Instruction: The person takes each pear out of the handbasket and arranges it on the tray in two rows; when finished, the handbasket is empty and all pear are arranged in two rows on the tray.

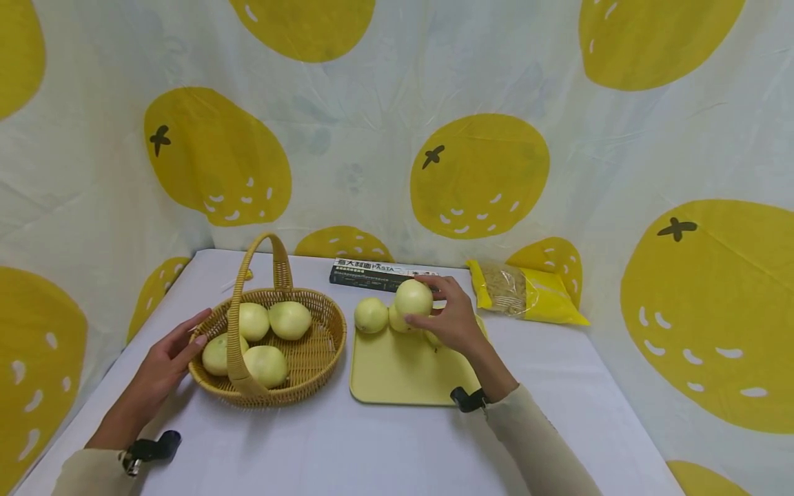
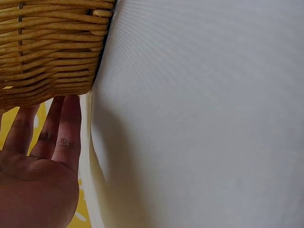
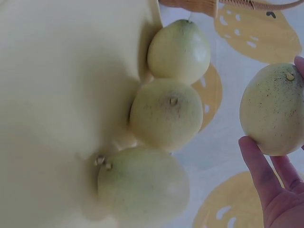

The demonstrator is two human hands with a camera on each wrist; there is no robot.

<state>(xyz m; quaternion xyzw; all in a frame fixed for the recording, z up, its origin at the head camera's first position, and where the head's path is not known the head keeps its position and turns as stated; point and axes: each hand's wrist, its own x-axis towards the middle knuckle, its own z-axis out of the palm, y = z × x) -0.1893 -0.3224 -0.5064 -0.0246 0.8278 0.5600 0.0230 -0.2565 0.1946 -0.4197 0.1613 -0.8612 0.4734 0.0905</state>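
My right hand holds a small pale green melon between thumb and fingers, raised over the back of the yellow tray. In the right wrist view, that held melon is apart from three others in a row: a far melon, a middle melon and a near melon. On the left, my left hand touches the wicker basket at its rim. Its fingers look straight against the outer wall in the left wrist view. Several melons lie in the basket.
Behind the tray lies a dark pasta box. A yellow noodle bag is at the back right. The basket's tall arched handle rises over its middle. Patterned cloth hangs behind the white-covered table.
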